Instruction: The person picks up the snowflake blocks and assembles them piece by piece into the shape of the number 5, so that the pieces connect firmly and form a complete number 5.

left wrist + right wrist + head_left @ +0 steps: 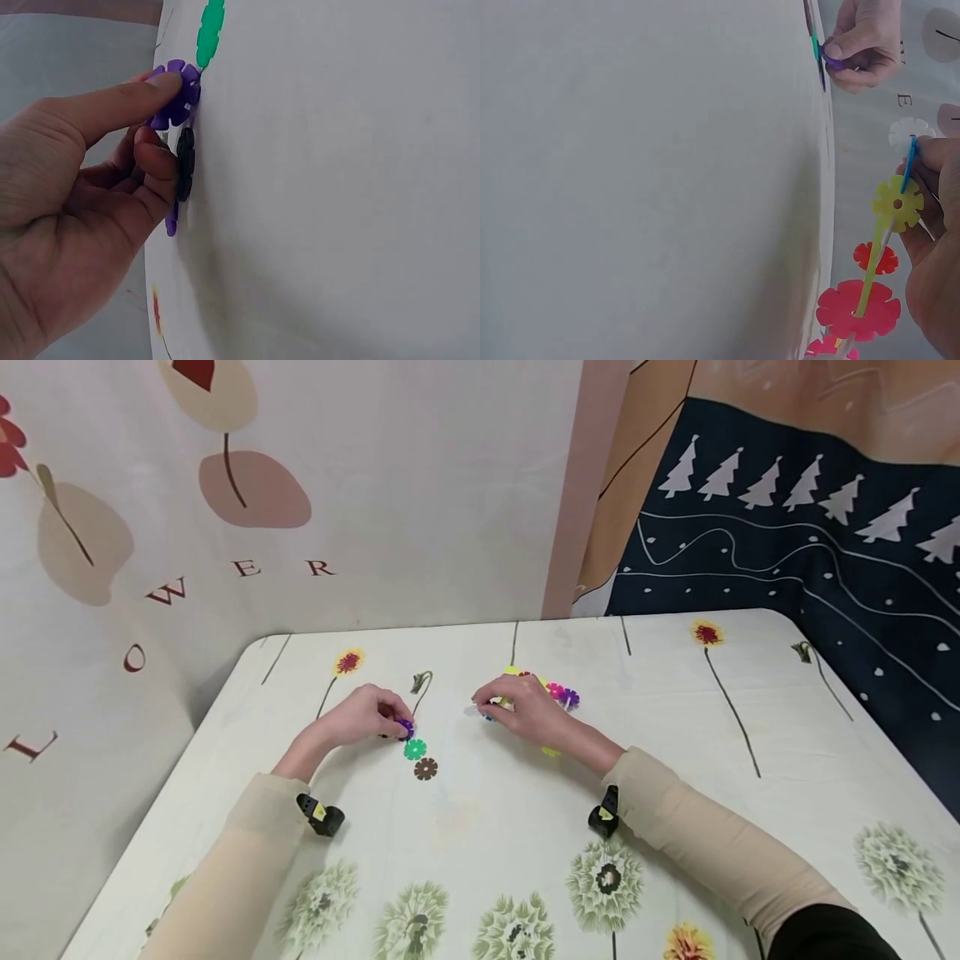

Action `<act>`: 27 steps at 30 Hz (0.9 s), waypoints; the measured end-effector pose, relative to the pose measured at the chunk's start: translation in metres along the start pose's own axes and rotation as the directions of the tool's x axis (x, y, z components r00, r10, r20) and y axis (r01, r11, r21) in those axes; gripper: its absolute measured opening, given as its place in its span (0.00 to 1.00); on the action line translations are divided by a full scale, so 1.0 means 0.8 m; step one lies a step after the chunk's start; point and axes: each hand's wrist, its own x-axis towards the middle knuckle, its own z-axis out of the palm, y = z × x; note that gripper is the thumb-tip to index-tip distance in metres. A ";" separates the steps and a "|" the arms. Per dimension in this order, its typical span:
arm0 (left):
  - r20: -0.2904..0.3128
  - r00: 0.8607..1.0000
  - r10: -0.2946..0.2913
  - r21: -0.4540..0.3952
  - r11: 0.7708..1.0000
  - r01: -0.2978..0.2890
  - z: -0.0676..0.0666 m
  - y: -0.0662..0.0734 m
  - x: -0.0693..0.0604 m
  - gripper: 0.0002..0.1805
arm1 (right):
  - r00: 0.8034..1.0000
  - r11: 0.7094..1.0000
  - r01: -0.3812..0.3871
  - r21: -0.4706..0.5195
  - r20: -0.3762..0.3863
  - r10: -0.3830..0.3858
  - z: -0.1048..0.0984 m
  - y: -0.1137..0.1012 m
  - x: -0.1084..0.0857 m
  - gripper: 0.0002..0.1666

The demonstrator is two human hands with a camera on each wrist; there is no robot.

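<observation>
My left hand point(360, 714) pinches a purple notched plastic disc point(174, 97) between thumb and fingers, just above the table. A black disc point(185, 165) sits under its curled fingers. Close by lie a green disc point(415, 749) and a brown disc point(425, 768). My right hand point(534, 710) holds up a string of slotted-together discs. At the fingertips are a white, see-through disc point(906, 127) and a blue disc point(908, 169) seen edge-on. Below them in the right wrist view come a yellow disc point(886, 201), a red disc point(887, 261) and a pink disc point(877, 315).
A purple disc point(569, 697) shows behind my right hand, at the string's far end. Part of a yellow disc point(551, 751) appears below that wrist. A flower-printed cloth point(480, 827) covers the table. Printed curtains point(420, 510) hang behind it.
</observation>
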 end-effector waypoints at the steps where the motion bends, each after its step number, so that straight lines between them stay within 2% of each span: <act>1: -0.001 1.000 0.001 -0.014 1.000 -0.001 0.000 0.000 0.000 0.06 | 1.000 1.000 -0.002 0.000 0.000 0.002 0.000 0.000 0.000 0.07; 5: -0.009 1.000 -0.005 -0.098 0.995 0.004 0.001 0.000 0.000 0.06 | 1.000 1.000 -0.013 0.002 0.006 0.013 -0.001 0.000 0.000 0.08; 9: -0.045 0.999 -0.017 -0.180 0.984 0.009 0.008 0.002 0.004 0.07 | 1.000 1.000 -0.019 0.003 0.009 0.019 0.000 0.000 0.001 0.07; 12: -0.057 0.998 -0.034 -0.242 0.970 0.019 0.015 0.006 0.007 0.08 | 1.000 1.000 -0.017 0.000 0.013 0.017 0.002 -0.001 0.001 0.07; 17: -0.032 0.999 -0.034 -0.352 0.936 0.020 0.026 0.022 0.011 0.08 | 0.999 1.000 -0.026 -0.011 0.023 0.027 0.005 -0.002 0.001 0.07; 23: -0.027 1.000 -0.015 -0.406 0.914 0.003 0.031 0.041 0.019 0.08 | 0.999 0.999 -0.023 -0.027 0.031 0.024 0.006 -0.001 0.002 0.06; 27: -0.016 1.000 -0.011 -0.442 0.897 0.002 0.033 0.046 0.023 0.10 | 0.999 0.999 -0.018 -0.038 0.036 0.019 0.006 -0.001 0.003 0.06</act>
